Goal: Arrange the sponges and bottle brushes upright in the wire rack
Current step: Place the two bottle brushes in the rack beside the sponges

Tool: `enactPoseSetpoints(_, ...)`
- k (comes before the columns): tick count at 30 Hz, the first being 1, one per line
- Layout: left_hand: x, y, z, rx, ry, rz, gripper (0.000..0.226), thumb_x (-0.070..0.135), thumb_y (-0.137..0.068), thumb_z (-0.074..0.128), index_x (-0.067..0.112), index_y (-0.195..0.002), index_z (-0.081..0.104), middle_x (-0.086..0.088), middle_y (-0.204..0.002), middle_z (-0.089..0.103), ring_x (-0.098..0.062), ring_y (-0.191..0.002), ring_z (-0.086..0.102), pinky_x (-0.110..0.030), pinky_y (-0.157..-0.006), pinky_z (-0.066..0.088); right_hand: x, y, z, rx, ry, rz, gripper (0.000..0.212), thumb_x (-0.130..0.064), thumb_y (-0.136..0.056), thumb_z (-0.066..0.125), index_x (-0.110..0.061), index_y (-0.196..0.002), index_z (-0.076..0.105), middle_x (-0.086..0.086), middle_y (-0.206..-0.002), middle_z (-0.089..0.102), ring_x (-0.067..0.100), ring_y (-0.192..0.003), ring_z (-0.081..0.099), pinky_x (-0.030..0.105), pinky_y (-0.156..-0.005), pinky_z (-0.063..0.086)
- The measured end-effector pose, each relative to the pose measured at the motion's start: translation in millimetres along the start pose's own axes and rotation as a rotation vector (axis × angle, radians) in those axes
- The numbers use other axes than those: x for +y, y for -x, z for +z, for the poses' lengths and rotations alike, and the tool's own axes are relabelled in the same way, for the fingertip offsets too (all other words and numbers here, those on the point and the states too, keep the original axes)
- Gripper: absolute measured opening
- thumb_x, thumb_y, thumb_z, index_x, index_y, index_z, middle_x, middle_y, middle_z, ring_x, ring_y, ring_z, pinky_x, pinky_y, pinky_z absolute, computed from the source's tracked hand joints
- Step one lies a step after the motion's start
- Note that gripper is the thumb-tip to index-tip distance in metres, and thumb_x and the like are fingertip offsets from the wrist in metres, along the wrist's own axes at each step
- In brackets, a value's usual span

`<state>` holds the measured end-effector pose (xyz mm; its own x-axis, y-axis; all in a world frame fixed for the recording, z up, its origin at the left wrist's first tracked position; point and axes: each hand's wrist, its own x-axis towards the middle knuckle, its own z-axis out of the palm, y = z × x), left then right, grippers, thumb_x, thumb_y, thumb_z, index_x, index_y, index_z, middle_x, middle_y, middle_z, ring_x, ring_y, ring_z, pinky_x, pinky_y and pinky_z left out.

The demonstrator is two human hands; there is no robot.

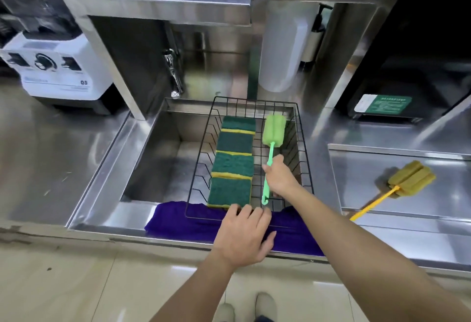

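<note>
Gleaming steel sink (142,153) holding black wire rack (303,143), purple cloth (178,225) draped.

A purple cloth (193,222) drapes the steel sink's (142,158) front edge.

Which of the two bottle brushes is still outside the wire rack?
The yellow brush, lying alone on the steel counter right of the rack. The green brush is inside it, held by the right hand.
</note>
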<state>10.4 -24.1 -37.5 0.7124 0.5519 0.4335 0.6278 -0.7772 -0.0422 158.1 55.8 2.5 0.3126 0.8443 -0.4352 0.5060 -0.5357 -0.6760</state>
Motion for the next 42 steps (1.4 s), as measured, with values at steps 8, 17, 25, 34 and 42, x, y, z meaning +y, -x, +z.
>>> enactPoseSetpoints(8,-0.2,0.8,0.5,0.001,0.030,-0.007,0.040,0.044,-0.087,0.052,0.010,-0.107,0.059,-0.002,-0.085,0.062,-0.021,-0.072,0.054,-0.033,-0.066,0.045,3.3,-9.3,18.3,-0.136,0.123,0.006,0.016,-0.019,-0.099,0.037,-0.006,-0.107,0.035,0.025,-0.099,0.060,0.032,-0.074,0.059,0.031,-0.059,0.045)
enactPoseSetpoints(17,0.4,1.2,1.4,0.007,0.024,-0.016,0.040,0.044,-0.086,0.053,0.010,-0.105,0.060,-0.002,-0.083,0.062,-0.022,-0.071,0.054,-0.034,-0.066,0.046,10.7,-10.2,14.4,-0.129,0.592,-0.089,0.042,-0.037,-0.097,0.034,-0.006,-0.124,0.042,0.019,-0.126,0.058,0.036,-0.112,0.057,0.041,-0.081,0.044)
enactPoseSetpoints(25,0.5,-1.0,-1.1,0.013,0.027,-0.033,0.043,0.050,-0.086,0.053,0.011,-0.101,0.063,-0.002,-0.085,0.061,-0.022,-0.072,0.054,-0.034,-0.063,0.042,6.1,12.5,-34.3,-0.091,0.234,-0.228,0.034,-0.026,-0.094,0.048,-0.011,-0.124,0.055,0.005,-0.099,0.062,0.023,-0.091,0.060,0.029,-0.078,0.044)
enactPoseSetpoints(34,40.0,-31.1,2.3,-0.091,0.054,0.040,0.049,0.050,-0.086,0.042,0.010,-0.101,0.065,-0.007,-0.092,0.063,-0.025,-0.078,0.057,-0.038,-0.071,0.048,72.2,30.4,-106.5,0.503,0.007,0.036,0.024,-0.015,-0.089,0.045,-0.005,-0.097,0.066,0.024,-0.098,0.069,0.040,-0.098,0.062,0.041,-0.084,0.048)
enactPoseSetpoints(42,45.1,-33.4,12.8,-0.033,0.034,0.105,0.040,0.042,-0.087,0.043,0.009,-0.094,0.064,-0.008,-0.087,0.062,-0.026,-0.070,0.056,-0.037,-0.059,0.043,142.4,51.1,-131.1,0.601,0.019,0.392,0.039,-0.023,-0.090,0.051,0.003,-0.118,0.049,0.028,-0.119,0.059,0.043,-0.110,0.057,0.045,-0.089,0.045)
